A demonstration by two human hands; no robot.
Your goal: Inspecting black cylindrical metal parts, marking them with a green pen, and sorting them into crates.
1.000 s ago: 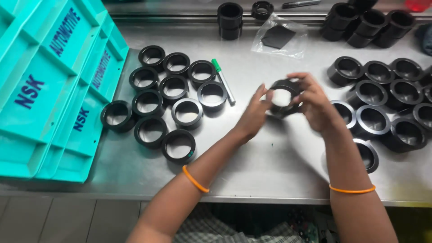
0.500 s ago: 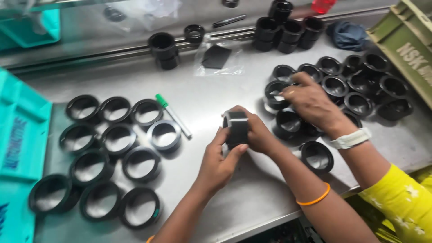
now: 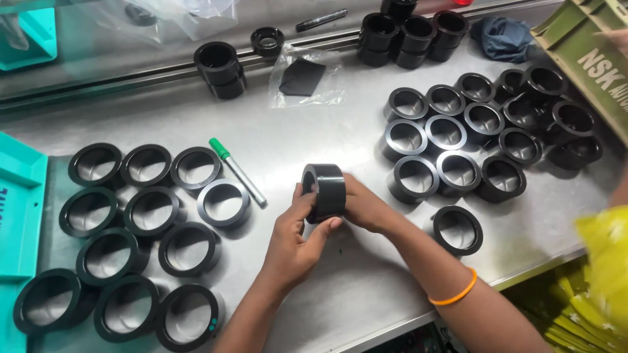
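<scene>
both hands hold one black ring (image 3: 325, 192) on edge above the desk (image 3: 294, 124): left hand (image 3: 297, 245) fingers wrapped on its near side, right hand (image 3: 363, 206) clasping behind. a clear plastic bag (image 3: 304, 75) with a dark square lies beyond, teal tray (image 3: 19, 216) at the left edge, olive crate (image 3: 585, 55) at the right corner. bare steel shows between the ring clusters.

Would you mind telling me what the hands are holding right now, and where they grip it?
One black ring, held on edge above the table: the left hand grips its outer wall, the right hand its far side.
</scene>
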